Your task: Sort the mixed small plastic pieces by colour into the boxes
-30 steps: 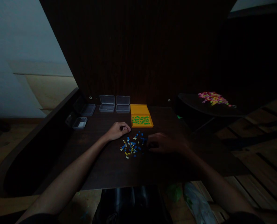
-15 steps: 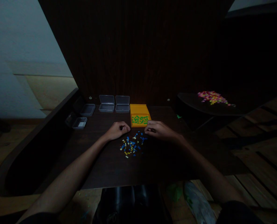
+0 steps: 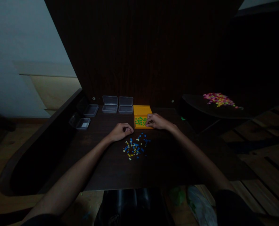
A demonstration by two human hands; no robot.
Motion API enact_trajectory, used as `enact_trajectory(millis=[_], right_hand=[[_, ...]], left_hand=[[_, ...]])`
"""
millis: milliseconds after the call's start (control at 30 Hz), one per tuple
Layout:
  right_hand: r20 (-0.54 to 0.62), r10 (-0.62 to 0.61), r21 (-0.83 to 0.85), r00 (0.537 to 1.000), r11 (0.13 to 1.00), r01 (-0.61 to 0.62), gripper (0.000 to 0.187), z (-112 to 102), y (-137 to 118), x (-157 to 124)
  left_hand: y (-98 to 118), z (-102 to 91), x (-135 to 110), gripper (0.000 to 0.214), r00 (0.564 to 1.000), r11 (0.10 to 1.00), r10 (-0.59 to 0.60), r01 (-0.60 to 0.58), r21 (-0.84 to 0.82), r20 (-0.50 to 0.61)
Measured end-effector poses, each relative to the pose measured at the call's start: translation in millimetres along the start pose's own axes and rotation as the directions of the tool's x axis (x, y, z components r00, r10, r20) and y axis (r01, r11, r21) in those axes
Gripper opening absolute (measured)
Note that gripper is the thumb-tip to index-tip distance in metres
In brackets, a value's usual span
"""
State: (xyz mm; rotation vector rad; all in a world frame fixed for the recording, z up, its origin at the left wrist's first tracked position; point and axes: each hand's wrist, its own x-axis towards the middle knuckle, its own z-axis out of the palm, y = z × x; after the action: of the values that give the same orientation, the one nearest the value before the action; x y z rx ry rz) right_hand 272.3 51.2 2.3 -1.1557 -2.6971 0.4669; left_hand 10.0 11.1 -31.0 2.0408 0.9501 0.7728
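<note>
My right hand [image 3: 155,121] is over the right part of a yellow box [image 3: 142,110], fingers pinched together. Whatever is between those fingertips, if anything, is too small to make out. Small green toy bricks [image 3: 139,121] lie in the front part of the box, some of them covered by the hand. My left hand [image 3: 122,131] rests on the table with its fingers curled in towards the thumb, left of the box's front corner; its grip is hidden. Just in front of it is a loose pile of blue, yellow and whitish toy bricks [image 3: 136,147].
Two clear plastic cases [image 3: 110,108] stand with raised lids at the table's back. Further left are another clear case [image 3: 91,110] and one with something white inside [image 3: 83,124]. A heap of pink and yellow pieces [image 3: 220,99] lies on a side shelf at right.
My right hand has moved up and forward from beside the brick pile to over the yellow box. The left hand stays near its place; the whole view has shifted slightly.
</note>
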Motion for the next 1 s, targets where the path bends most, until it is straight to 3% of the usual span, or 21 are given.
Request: enact_trajectory(millis=[167,300,400,533,767,1000], right_hand=[[-0.048,0.018,0.035,0.999,0.999,-0.017,0.015,-5,-1,-9],[-0.174,0.017,0.089,0.985,0.996,-0.001,0.018,-5,-4,-23],[-0.292,0.012,0.155,0.956,0.987,0.034,0.020,3,-12,-36],[-0.321,-0.052,0.184,0.946,0.976,0.116,0.022,22,-32,-52],[-0.287,-0.060,0.191,0.956,0.974,0.119,0.027,51,-45,-66],[-0.267,-0.030,0.152,0.963,0.986,0.073,0.031,60,-42,-69]], left_hand=[[1,-0.4,-1,0.017,1.000,1.000,0.009,-0.009,-0.003,0.007],[1,-0.6,-1,0.017,1.000,1.000,0.007,-0.007,0.001,0.005],[0,-0.4,-1,0.018,1.000,1.000,0.004,-0.004,0.009,-0.001],[-1,-0.3,-1,0.019,1.000,1.000,0.017,-0.017,0.022,0.017],[-3,-12.7,-6,0.027,0.984,1.000,0.005,-0.007,0.011,0.180],[10,-33.0,-14,0.037,0.917,0.998,-0.066,0.068,0.009,0.393]])
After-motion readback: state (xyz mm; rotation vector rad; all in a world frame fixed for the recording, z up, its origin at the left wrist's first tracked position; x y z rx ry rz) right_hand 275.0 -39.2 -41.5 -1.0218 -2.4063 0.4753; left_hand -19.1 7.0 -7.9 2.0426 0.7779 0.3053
